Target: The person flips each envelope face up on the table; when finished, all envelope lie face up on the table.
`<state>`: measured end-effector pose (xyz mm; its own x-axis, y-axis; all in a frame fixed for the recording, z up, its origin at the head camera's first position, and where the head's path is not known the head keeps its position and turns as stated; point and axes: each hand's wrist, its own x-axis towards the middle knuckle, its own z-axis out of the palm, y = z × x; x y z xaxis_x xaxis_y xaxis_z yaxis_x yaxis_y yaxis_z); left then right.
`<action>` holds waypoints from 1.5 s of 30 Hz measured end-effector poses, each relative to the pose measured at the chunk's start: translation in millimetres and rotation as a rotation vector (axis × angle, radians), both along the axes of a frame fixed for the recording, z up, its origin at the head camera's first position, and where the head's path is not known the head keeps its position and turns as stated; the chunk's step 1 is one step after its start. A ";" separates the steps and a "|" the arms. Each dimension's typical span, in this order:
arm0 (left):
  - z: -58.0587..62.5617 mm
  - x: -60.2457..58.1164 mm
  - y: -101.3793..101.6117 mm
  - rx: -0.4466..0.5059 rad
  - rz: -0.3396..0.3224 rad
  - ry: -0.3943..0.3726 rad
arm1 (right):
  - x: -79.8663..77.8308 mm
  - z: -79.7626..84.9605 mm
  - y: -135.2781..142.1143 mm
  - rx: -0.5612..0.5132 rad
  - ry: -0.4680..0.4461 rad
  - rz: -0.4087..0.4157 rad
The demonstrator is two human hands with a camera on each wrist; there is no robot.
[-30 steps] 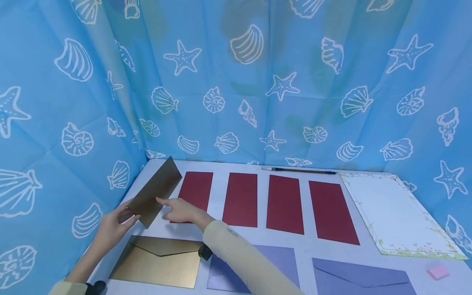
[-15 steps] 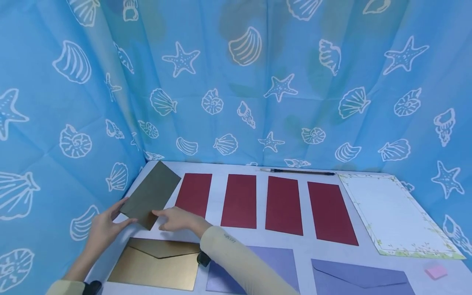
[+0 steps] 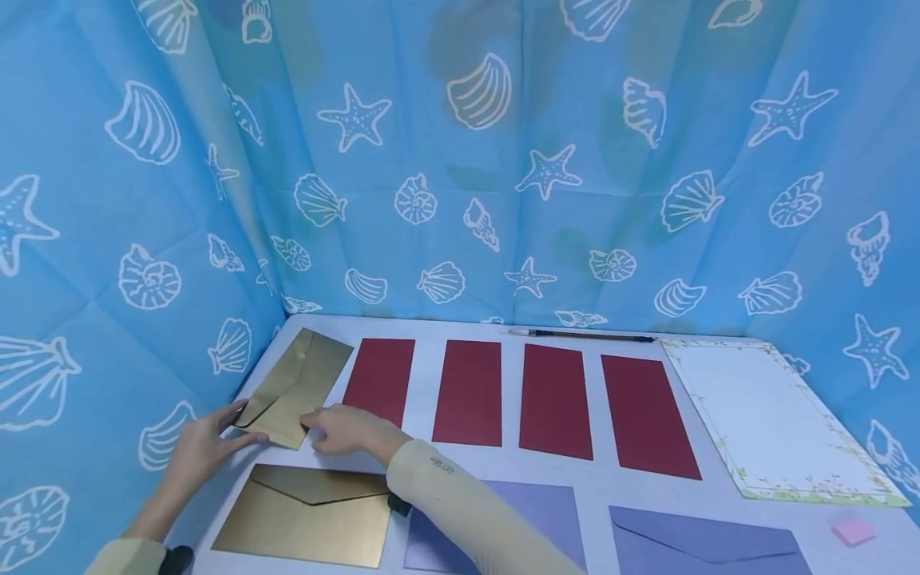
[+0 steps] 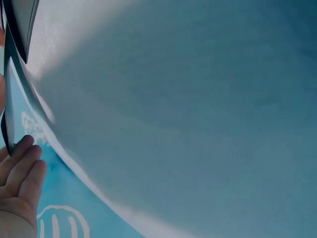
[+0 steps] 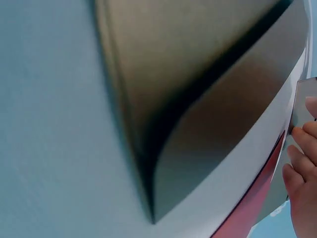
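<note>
A gold envelope, flap side up, lies slanted at the table's left in the head view. My left hand grips its lower left corner between thumb and fingers; in the left wrist view the fingers reach the envelope's thin edge. On the opposite long edge, my right hand touches with its index fingertip, the thumb lying just beside the edge. Part of the envelope shows by the right fingers in the right wrist view. A second gold envelope lies flat nearer the body.
Several red envelopes stand in a row to the right. Two purple envelopes lie in front, one partly under the right sleeve. A writing brush lies at the back, bordered paper and a pink block at the right.
The gold envelope has gone from tilted up to lying down, and its flap now shows. Both hands have stayed close to its lower end, the left moving slightly down and left.
</note>
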<state>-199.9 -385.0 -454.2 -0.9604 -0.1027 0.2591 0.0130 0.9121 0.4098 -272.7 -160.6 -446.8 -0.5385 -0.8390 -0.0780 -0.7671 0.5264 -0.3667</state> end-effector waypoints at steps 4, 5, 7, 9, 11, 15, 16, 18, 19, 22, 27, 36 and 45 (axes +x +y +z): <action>0.1 -1.5 1.9 -0.020 0.007 -0.068 | -0.5 0.3 -1.7 0.036 0.029 -0.022; 0.4 -1.3 2.7 -0.024 0.005 -0.078 | -0.3 0.5 -1.9 0.041 0.030 -0.029; 0.3 -0.9 3.6 -0.032 0.003 -0.091 | -0.1 0.4 -2.1 0.051 0.031 -0.035; 0.0 -0.5 3.9 -0.045 -0.003 -0.090 | 0.0 -0.1 -2.0 0.056 0.033 -0.033; -0.8 -0.5 3.8 -0.055 -0.008 -0.089 | 0.0 -0.4 -1.5 0.058 0.033 -0.026; -3.3 -1.2 3.1 -0.066 -0.011 -0.115 | -2.2 -1.5 0.7 0.040 0.004 -0.008; -4.0 -1.3 3.0 -0.066 -0.011 -0.122 | -3.4 -2.1 1.5 0.023 -0.013 -0.005; -4.6 -1.1 2.9 -0.065 -0.015 -0.129 | -6.1 -3.4 3.2 -0.018 -0.050 -0.006; -4.7 -0.7 2.7 -0.063 -0.025 -0.124 | -7.8 -3.8 4.1 -0.045 -0.064 -0.003; -2.5 2.2 2.3 -0.039 -0.072 -0.097 | -12.0 -4.5 6.8 -0.132 -0.100 0.001; 5.3 11.0 2.5 -0.026 -0.186 -0.122 | -11.9 -1.9 9.5 -0.146 -0.099 0.017; 3.2 11.0 10.9 -0.098 -0.227 -0.238 | -0.2 3.4 9.3 -0.005 0.003 0.042; 1.4 3.1 17.7 -0.142 -0.206 -0.249 | -3.5 4.2 10.4 0.057 0.036 0.017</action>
<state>-196.8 -367.3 -452.7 -0.9927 0.1201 0.0121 0.1184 0.9489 0.2926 -276.2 -150.2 -442.6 -0.5275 -0.8428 -0.1064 -0.7884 0.5324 -0.3083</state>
